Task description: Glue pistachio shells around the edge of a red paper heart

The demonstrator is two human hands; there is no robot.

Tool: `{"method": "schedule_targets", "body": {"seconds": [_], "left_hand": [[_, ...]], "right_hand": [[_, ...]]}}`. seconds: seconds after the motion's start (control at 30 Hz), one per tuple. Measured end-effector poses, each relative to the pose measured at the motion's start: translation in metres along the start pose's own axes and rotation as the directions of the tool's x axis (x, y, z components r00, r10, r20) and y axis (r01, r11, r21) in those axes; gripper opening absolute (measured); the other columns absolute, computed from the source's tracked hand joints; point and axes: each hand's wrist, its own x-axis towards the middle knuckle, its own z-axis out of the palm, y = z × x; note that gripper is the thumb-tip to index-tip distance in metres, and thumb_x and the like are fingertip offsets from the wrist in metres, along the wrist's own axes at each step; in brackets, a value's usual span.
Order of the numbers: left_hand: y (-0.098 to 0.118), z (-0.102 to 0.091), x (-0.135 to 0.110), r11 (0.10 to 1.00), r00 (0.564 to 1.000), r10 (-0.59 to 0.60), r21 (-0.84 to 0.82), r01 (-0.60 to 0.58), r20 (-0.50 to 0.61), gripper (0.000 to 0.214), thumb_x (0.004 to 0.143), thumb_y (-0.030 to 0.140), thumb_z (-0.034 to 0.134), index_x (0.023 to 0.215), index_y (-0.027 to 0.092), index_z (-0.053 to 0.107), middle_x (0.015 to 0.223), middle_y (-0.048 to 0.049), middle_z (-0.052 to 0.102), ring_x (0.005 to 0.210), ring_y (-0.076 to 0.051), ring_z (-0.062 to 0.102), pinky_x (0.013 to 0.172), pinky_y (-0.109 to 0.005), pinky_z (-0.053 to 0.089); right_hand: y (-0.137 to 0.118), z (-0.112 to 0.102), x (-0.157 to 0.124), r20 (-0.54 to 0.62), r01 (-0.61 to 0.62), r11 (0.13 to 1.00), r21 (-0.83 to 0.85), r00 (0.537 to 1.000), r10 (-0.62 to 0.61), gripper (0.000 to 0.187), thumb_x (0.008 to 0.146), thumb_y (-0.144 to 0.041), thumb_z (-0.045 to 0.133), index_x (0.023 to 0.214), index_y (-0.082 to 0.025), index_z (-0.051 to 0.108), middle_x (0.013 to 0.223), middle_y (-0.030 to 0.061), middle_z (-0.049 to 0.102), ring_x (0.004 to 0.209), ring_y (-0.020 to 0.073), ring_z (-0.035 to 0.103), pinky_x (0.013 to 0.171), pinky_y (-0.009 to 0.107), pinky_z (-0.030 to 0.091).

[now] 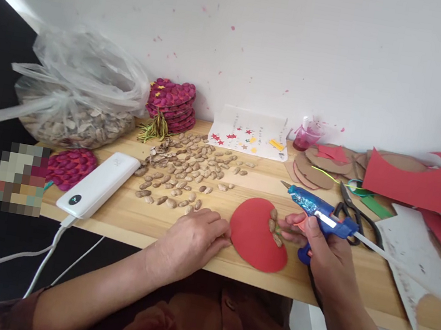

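A red paper disc [251, 235] lies near the table's front edge. Several peanut shells [272, 227] sit along its right rim with a bit of green beside them. My left hand [197, 240] is closed, its fingertips at the disc's left edge; the exact grip is partly hidden. Wrapped around the handle of a blue hot glue gun [303, 198], my right hand [326, 256] is just right of the disc. The gun's nozzle points up and left, and a long pale glue stick [398, 262] sticks out of its back. Some right fingers reach towards the shells on the disc.
Loose peanut shells [186, 168] spread left of centre. A white power bank [99, 184], a bag of shells [76, 118] and stacked purple discs [174, 104] are left. Black scissors [359, 216], red paper [416, 181] and cardboard pieces [320, 176] lie right.
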Motion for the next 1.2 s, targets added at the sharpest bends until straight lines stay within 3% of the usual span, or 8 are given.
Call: {"method": "schedule_targets", "body": {"seconds": [0.2, 0.33, 0.47, 0.6, 0.73, 0.83, 1.07, 1.2], "left_hand": [[-0.005, -0.008, 0.002, 0.998, 0.996, 0.021, 0.064, -0.016, -0.084, 0.024, 0.102, 0.035, 0.055, 0.092, 0.018, 0.070, 0.084, -0.0039, 0.071, 0.080, -0.018, 0.066, 0.076, -0.031, 0.051], [-0.028, -0.044, 0.003, 0.978, 0.963, -0.073, 0.170, 0.120, -0.258, 0.033, 0.102, 0.037, 0.054, 0.080, 0.017, 0.070, 0.079, -0.0053, 0.072, 0.077, -0.019, 0.066, 0.075, -0.032, 0.051], [-0.050, -0.072, -0.007, 0.945, 0.901, -0.150, 0.209, 0.252, -0.408, 0.025, 0.102, 0.026, 0.049, 0.103, 0.018, 0.073, 0.099, -0.0074, 0.075, 0.093, -0.021, 0.069, 0.086, -0.035, 0.054], [-0.054, -0.056, -0.018, 0.978, 0.911, -0.082, 0.143, 0.152, -0.404, 0.020, 0.098, 0.023, 0.056, 0.108, 0.021, 0.073, 0.109, -0.0079, 0.071, 0.104, -0.021, 0.067, 0.095, -0.037, 0.055], [-0.046, -0.027, -0.023, 0.999, 0.949, -0.050, -0.007, 0.050, -0.310, 0.016, 0.098, 0.020, 0.059, 0.104, 0.022, 0.074, 0.107, -0.0073, 0.069, 0.100, -0.018, 0.067, 0.091, -0.032, 0.056], [-0.042, -0.018, -0.021, 0.998, 0.961, -0.049, -0.050, 0.037, -0.274, 0.016, 0.098, 0.019, 0.059, 0.106, 0.021, 0.073, 0.107, -0.0073, 0.068, 0.099, -0.017, 0.067, 0.089, -0.031, 0.056], [-0.057, -0.017, -0.001, 0.995, 0.945, -0.093, -0.005, 0.096, -0.313, 0.018, 0.099, 0.017, 0.056, 0.104, 0.020, 0.073, 0.105, -0.0069, 0.068, 0.098, -0.017, 0.067, 0.090, -0.033, 0.056], [-0.042, -0.039, -0.004, 0.998, 0.905, -0.053, -0.004, 0.057, -0.423, 0.014, 0.097, 0.018, 0.061, 0.100, 0.020, 0.074, 0.102, -0.0061, 0.070, 0.092, -0.016, 0.068, 0.084, -0.030, 0.058]], "right_hand": [[-0.001, 0.001, -0.001, 0.053, 0.028, 1.000, 0.005, 0.998, -0.028, 0.032, 0.091, -0.052, 0.069, 0.091, -0.020, 0.073, 0.102, 0.0074, 0.072, 0.105, 0.0266, 0.072, 0.093, 0.040, 0.063], [-0.003, 0.001, -0.002, -0.003, 0.008, 1.000, -0.024, 1.000, -0.008, 0.031, 0.090, -0.052, 0.070, 0.088, -0.022, 0.073, 0.098, 0.0073, 0.073, 0.095, 0.0262, 0.075, 0.082, 0.035, 0.066], [-0.004, 0.001, 0.000, -0.045, -0.044, 0.994, -0.103, 0.998, 0.039, 0.036, 0.086, -0.057, 0.072, 0.086, -0.022, 0.074, 0.098, 0.0083, 0.075, 0.083, 0.0260, 0.077, 0.074, 0.036, 0.067], [-0.005, 0.003, 0.001, -0.046, -0.038, 0.995, -0.089, 0.998, 0.034, 0.036, 0.083, -0.058, 0.074, 0.083, -0.022, 0.075, 0.091, 0.0085, 0.076, 0.077, 0.0259, 0.077, 0.074, 0.038, 0.067], [-0.006, 0.005, 0.001, -0.051, -0.029, 0.996, -0.082, 0.998, 0.025, 0.037, 0.082, -0.058, 0.075, 0.082, -0.021, 0.075, 0.087, 0.0081, 0.076, 0.074, 0.0246, 0.076, 0.072, 0.037, 0.067], [-0.006, 0.005, 0.001, -0.051, -0.030, 0.996, -0.089, 0.998, 0.025, 0.037, 0.083, -0.058, 0.075, 0.081, -0.021, 0.075, 0.085, 0.0081, 0.075, 0.075, 0.0249, 0.076, 0.071, 0.036, 0.067], [-0.008, 0.005, 0.000, -0.048, -0.032, 0.996, -0.079, 0.998, 0.029, 0.036, 0.081, -0.057, 0.077, 0.080, -0.021, 0.075, 0.085, 0.0078, 0.075, 0.075, 0.0245, 0.076, 0.070, 0.035, 0.067], [-0.009, 0.005, 0.001, -0.048, -0.021, 0.997, -0.070, 0.999, 0.018, 0.037, 0.080, -0.058, 0.078, 0.078, -0.021, 0.075, 0.083, 0.0074, 0.075, 0.074, 0.0237, 0.076, 0.068, 0.032, 0.066]]}}
